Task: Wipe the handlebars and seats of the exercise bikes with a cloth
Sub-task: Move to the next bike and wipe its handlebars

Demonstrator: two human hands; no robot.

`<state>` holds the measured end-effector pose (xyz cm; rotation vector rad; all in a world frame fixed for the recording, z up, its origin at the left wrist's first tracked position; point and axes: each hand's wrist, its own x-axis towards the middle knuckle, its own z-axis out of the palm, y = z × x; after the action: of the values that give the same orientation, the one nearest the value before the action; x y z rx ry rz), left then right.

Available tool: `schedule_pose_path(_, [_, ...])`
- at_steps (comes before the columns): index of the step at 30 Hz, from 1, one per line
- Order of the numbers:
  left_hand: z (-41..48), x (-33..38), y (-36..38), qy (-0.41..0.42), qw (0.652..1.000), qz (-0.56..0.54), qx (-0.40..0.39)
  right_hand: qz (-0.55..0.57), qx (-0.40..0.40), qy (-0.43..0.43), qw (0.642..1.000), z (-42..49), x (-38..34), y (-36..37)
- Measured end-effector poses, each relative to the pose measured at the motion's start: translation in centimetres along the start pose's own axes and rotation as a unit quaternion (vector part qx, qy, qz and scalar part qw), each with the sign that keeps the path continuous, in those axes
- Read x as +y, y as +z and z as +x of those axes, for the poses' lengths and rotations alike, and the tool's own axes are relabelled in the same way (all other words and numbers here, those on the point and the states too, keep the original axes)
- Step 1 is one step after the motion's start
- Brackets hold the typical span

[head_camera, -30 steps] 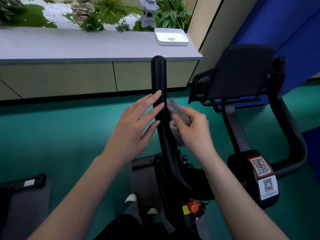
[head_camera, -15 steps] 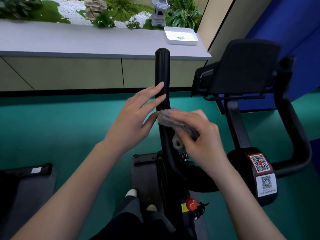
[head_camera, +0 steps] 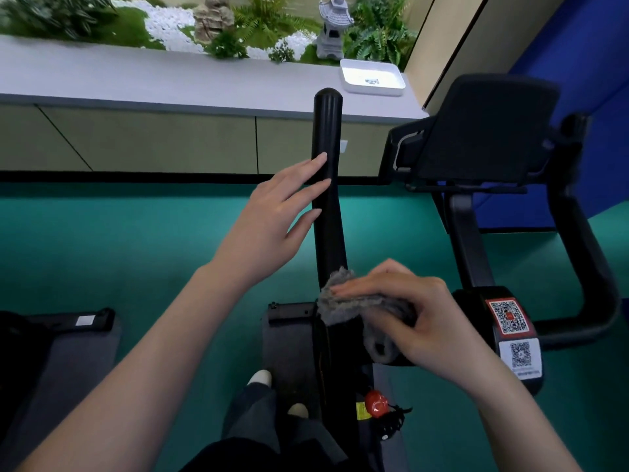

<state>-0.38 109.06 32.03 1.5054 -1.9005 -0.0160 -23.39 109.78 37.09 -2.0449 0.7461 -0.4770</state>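
A black handlebar bar [head_camera: 327, 131] of the exercise bike rises in the middle of the view. My left hand [head_camera: 272, 226] lies against its left side with straight fingers touching the bar. Lower down, my right hand [head_camera: 418, 321] grips a grey fluffy cloth [head_camera: 343, 301] and presses it on the base of the bar. To the right stands the bike's black console panel [head_camera: 486, 131] on its post, with a curved black handlebar [head_camera: 585, 240] beside it.
A grey counter [head_camera: 170, 83] with a white tray [head_camera: 372, 78] and a planter runs across the back. The floor is teal carpet [head_camera: 119, 250]. A housing with QR stickers [head_camera: 510, 332] sits at right. A red knob [head_camera: 376, 403] is low on the frame. Another machine [head_camera: 51, 352] is at left.
My right hand has slid the cloth down the bar from mid-height to its base. My left hand has stayed against the bar.
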Motion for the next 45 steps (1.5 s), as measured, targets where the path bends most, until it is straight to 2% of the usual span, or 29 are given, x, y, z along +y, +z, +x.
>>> schedule_pose_path(2, [-0.3, 0.4, -0.1, -0.005, 1.000, 0.002, 0.003, 0.007, 0.090, 0.021, 0.996, 0.4, 0.4, -0.4])
schedule_pose_path(5, [-1.0, 1.1, -0.3, -0.017, 1.000, -0.003, -0.008, -0.004, 0.247, 0.092, 0.965, 3.4, 1.3, -0.5])
schedule_pose_path(7, [-1.3, 1.5, -0.3, -0.027, 0.999, -0.009, -0.019, -0.023, 0.267, 0.145, 0.952, 6.1, 2.0, -0.5])
schedule_pose_path(11, [-1.3, 1.7, -0.5, -0.040, 0.999, -0.018, -0.017, 0.074, 0.193, 0.227, 0.952, 9.2, 3.1, 0.4])
schedule_pose_path(16, [-1.0, 1.4, -0.3, -0.042, 0.998, -0.040, -0.004, 0.228, 0.085, 0.254, 0.936, 8.9, 3.0, 1.1])
schedule_pose_path(20, [-0.8, 0.7, -0.1, -0.027, 0.998, -0.048, -0.002, 0.236, -0.004, 0.255, 0.938, 7.4, 3.5, 0.0])
schedule_pose_path(22, [-0.8, 0.4, -0.1, -0.022, 0.998, -0.054, -0.001, 0.238, -0.014, 0.266, 0.934, 6.9, 3.9, -0.2])
schedule_pose_path(27, [-0.4, 0.2, -0.3, -0.013, 0.998, -0.066, 0.003, 0.279, 0.052, 0.236, 0.929, 9.2, 3.8, 0.1])
schedule_pose_path(29, [-0.4, 0.1, -0.3, -0.012, 0.997, -0.071, 0.006, 0.318, 0.042, 0.239, 0.916, 9.9, 3.9, 0.4])
schedule_pose_path(31, [-0.4, -0.1, -0.3, -0.008, 0.997, -0.076, 0.006, 0.347, 0.001, 0.254, 0.903, 9.7, 4.0, 0.5])
schedule_pose_path(35, [-0.3, -0.4, -0.4, 0.005, 0.997, -0.078, -0.003, 0.313, -0.088, 0.283, 0.902, 8.3, 3.9, 0.0])
schedule_pose_path(39, [-0.3, -0.6, -0.6, 0.015, 0.997, -0.070, -0.020, 0.204, -0.126, 0.274, 0.931, 6.6, 2.9, -0.8])
schedule_pose_path(45, [0.0, -0.1, -0.8, 0.043, 0.997, -0.052, -0.031, 0.039, -0.060, 0.270, 0.960, 2.6, 0.8, -1.5])
